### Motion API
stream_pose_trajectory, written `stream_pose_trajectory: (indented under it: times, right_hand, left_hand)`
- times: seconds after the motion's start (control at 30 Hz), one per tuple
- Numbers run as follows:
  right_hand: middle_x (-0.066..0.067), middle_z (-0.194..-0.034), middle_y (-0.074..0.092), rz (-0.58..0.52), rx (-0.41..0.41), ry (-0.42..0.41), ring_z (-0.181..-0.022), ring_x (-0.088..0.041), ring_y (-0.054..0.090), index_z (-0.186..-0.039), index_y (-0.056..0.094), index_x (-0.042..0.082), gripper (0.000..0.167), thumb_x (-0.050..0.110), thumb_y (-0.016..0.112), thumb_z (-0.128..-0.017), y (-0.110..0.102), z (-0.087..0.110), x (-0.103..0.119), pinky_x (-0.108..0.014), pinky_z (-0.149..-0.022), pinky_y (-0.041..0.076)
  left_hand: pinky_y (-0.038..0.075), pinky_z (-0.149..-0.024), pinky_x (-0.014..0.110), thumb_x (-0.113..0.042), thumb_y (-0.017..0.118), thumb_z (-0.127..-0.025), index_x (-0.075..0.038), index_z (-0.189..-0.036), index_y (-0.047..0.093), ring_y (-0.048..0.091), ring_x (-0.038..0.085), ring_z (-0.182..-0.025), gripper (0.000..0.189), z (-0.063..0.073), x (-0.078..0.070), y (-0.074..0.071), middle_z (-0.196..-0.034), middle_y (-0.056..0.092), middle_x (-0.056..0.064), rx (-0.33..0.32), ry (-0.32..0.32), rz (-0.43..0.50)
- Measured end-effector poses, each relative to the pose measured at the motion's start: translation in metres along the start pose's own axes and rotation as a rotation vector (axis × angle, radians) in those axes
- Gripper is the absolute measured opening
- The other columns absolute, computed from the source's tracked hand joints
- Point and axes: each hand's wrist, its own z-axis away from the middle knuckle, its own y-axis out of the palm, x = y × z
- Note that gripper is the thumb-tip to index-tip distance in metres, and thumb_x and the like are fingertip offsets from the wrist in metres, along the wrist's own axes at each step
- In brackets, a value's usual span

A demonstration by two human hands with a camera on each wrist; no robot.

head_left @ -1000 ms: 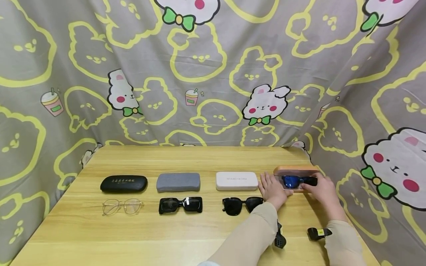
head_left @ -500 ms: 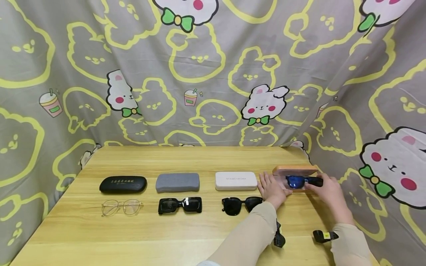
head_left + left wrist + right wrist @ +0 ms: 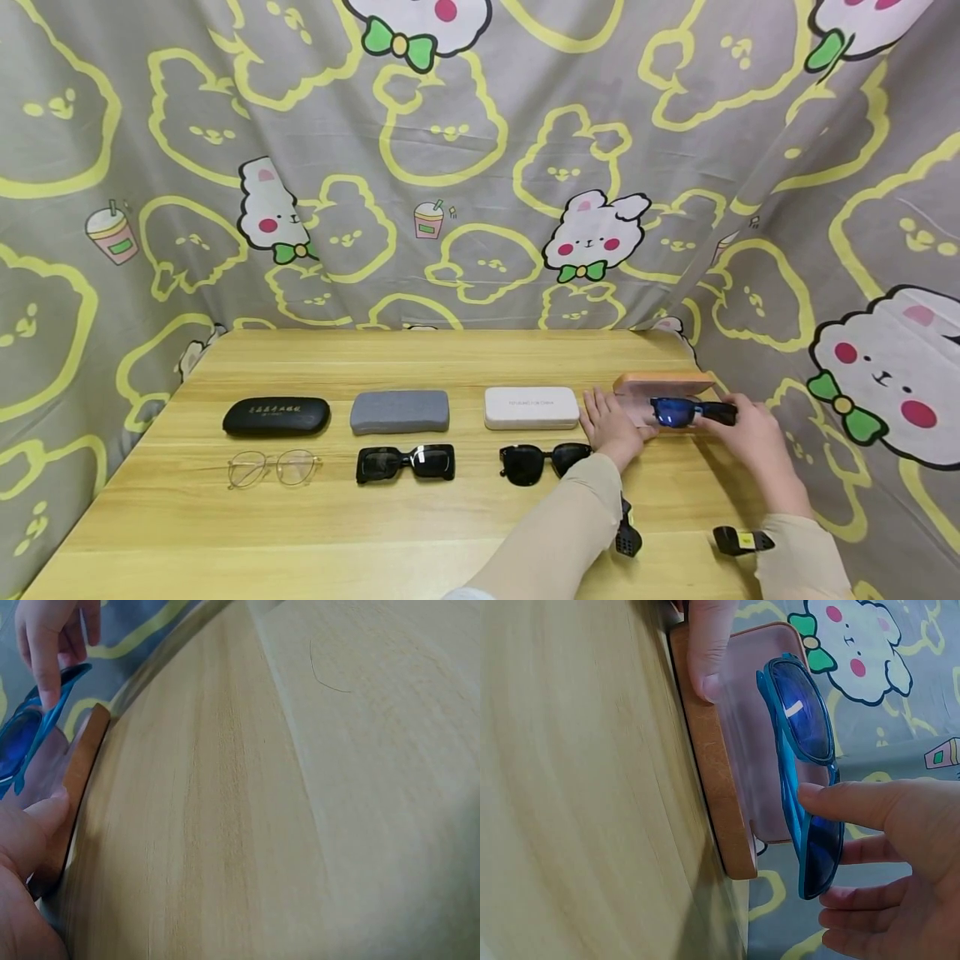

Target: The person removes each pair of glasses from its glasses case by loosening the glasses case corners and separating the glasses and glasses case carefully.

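Note:
Above the open orange glasses case (image 3: 663, 383), my right hand (image 3: 753, 433) pinches a pair of sunglasses (image 3: 673, 412) by one end. The right wrist view shows blue mirrored lenses and bright blue temples (image 3: 786, 769) folded behind them, with the thumb on the near side and fingers behind. My left hand (image 3: 615, 427) lies at the case's left end, its fingers straight and its thumb (image 3: 709, 682) pressing on the front rim. The case's lid stands raised at the back, and the pale pinkish lining (image 3: 754, 720) shows inside.
Left of the open case stand a white case (image 3: 532, 408), a grey case (image 3: 401, 412) and a black case (image 3: 277, 416). In front of them lie black sunglasses (image 3: 523, 465), square black sunglasses (image 3: 406, 463) and thin-framed glasses (image 3: 296, 467). A patterned curtain (image 3: 465, 167) surrounds the wooden table (image 3: 300, 542).
My right hand has shifted to the right with the blue sunglasses, exposing more of the case's inside at the left. My left hand has stayed at the case.

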Motion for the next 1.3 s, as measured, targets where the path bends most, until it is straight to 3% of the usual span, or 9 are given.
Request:
stream_pose_trajectory:
  times: [0.5, 0.9, 1.03, 1.3]
  right_hand:
    - [-0.042, -0.114, 0.049, 0.017, -0.045, -0.041, -0.100, -0.057, 0.048, -0.121, 0.049, -0.013, 0.070, 0.043, 0.071, -0.086, -0.005, 0.014, -0.001, -0.064, -0.078, 0.042]
    - [-0.044, -0.115, 0.050, 0.028, -0.008, -0.046, -0.101, -0.062, 0.044, -0.121, 0.049, -0.012, 0.070, 0.044, 0.072, -0.085, -0.009, 0.021, -0.003, -0.066, -0.078, 0.038]
    - [-0.045, -0.114, 0.050, 0.045, -0.009, -0.059, -0.099, -0.061, 0.045, -0.120, 0.049, -0.012, 0.066, 0.039, 0.073, -0.085, -0.008, 0.024, -0.005, -0.063, -0.077, 0.037]
    - [-0.044, -0.109, 0.051, 0.043, 0.036, -0.053, -0.096, -0.057, 0.051, -0.120, 0.050, -0.012, 0.067, 0.041, 0.072, -0.085, -0.009, 0.027, -0.006, -0.061, -0.074, 0.044]
  left_hand:
    - [0.018, -0.123, 0.040, -0.065, 0.071, -0.074, -0.021, -0.150, 0.034, 0.012, 0.016, -0.153, 0.095, 0.005, 0.001, -0.011, -0.163, 0.022, -0.003, 0.028, 0.018, -0.002]
    - [0.017, -0.123, 0.040, -0.062, 0.069, -0.078, -0.022, -0.153, 0.029, 0.011, 0.016, -0.153, 0.094, 0.002, 0.002, -0.010, -0.164, 0.019, -0.004, 0.036, 0.024, 0.009]
    - [0.016, -0.123, 0.041, -0.061, 0.071, -0.077, -0.020, -0.150, 0.034, 0.010, 0.017, -0.153, 0.091, 0.001, 0.002, -0.011, -0.164, 0.020, -0.003, 0.043, 0.026, 0.019]
    - [0.014, -0.124, 0.042, -0.056, 0.072, -0.078, -0.018, -0.147, 0.037, 0.009, 0.017, -0.153, 0.086, 0.002, 0.002, -0.011, -0.164, 0.020, -0.002, 0.050, 0.027, 0.052]
